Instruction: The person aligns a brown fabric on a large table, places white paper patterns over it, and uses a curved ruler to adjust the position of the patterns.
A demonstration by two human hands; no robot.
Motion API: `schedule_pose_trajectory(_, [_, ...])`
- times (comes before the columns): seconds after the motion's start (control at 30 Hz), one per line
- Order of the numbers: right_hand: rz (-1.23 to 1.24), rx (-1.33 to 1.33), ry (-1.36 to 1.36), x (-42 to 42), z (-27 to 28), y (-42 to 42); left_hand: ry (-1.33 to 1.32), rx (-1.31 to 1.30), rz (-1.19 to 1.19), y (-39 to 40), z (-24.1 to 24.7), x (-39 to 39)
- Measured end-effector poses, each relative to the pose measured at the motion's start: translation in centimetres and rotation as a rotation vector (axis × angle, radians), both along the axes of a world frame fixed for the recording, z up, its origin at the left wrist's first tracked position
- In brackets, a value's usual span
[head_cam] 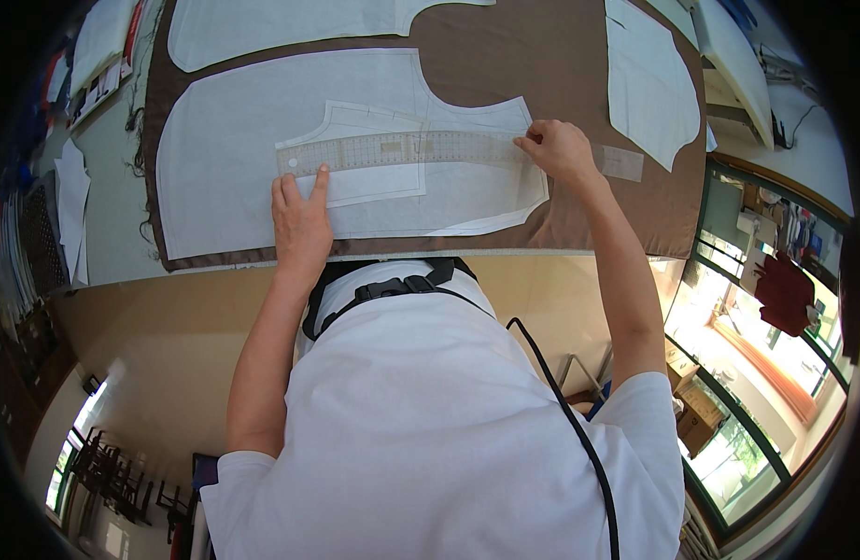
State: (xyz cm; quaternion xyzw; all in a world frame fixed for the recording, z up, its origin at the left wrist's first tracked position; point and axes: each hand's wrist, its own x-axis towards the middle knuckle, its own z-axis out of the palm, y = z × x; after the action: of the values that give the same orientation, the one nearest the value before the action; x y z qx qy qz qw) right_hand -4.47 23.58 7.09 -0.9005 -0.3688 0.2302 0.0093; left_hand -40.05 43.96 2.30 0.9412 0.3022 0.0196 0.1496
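Observation:
A clear plastic grid ruler (pixel 402 148) lies across a small paper pattern piece (pixel 374 183) and a large paper pattern piece (pixel 220 161), on brown fabric (pixel 563 63). My left hand (pixel 302 217) rests at the ruler's left end, one fingertip on its lower edge and the others on the paper. With thumb and fingers my right hand (pixel 559 148) pinches at the ruler's right end, near the large piece's corner; whether it also grips paper is hidden. Just right of that wrist lies a small translucent strip (pixel 619 163).
More paper pattern pieces lie on the fabric, one at the top (pixel 290 28) and one at the right (pixel 650 84). Folded papers and dark fabric (pixel 45 231) are at the table's left side. A black cable (pixel 566 406) hangs along my right side.

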Motion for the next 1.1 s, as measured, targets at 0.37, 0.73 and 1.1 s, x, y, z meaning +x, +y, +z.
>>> schedule_pose_trajectory(0.37, [0.007, -0.007, -0.009, 0.03, -0.35, -0.20, -0.007, 0.023, 0.004, 0.01, -0.63, -0.04])
schedule_pose_trajectory(0.73, [-0.006, -0.010, 0.011, 0.01, -0.28, 0.02, 0.031, 0.044, 0.004, -0.03, -0.30, 0.15])
schedule_pose_trajectory(1.1, [0.002, -0.018, 0.002, 0.14, -0.45, -0.02, 0.028, 0.059, -0.003, 0.01, -0.43, 0.07])
